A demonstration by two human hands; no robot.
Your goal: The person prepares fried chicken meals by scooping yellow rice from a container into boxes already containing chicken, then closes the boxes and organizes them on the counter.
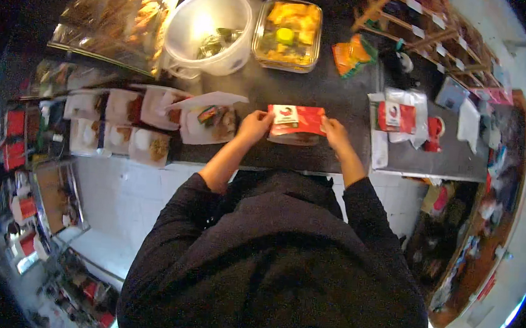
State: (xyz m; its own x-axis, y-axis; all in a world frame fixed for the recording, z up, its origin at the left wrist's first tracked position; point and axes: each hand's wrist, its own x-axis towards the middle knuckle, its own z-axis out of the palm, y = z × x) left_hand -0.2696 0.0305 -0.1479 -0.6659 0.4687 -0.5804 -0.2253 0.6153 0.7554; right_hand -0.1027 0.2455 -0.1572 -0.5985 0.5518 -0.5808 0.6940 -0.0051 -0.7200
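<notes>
Both my hands grip a red printed card by its two short ends, over a clear box on the dark counter. My left hand pinches the card's left end. My right hand holds its right end. Whether the card rests on the box or is just above it, I cannot tell. Left of my left hand stands an open food box with its lid raised, beside several open boxes of food in two rows.
Behind are a white bucket, a container of yellow food, an orange packet, a lit display case and wooden racks. On the right lie another red card, white sheets and a red tape dispenser.
</notes>
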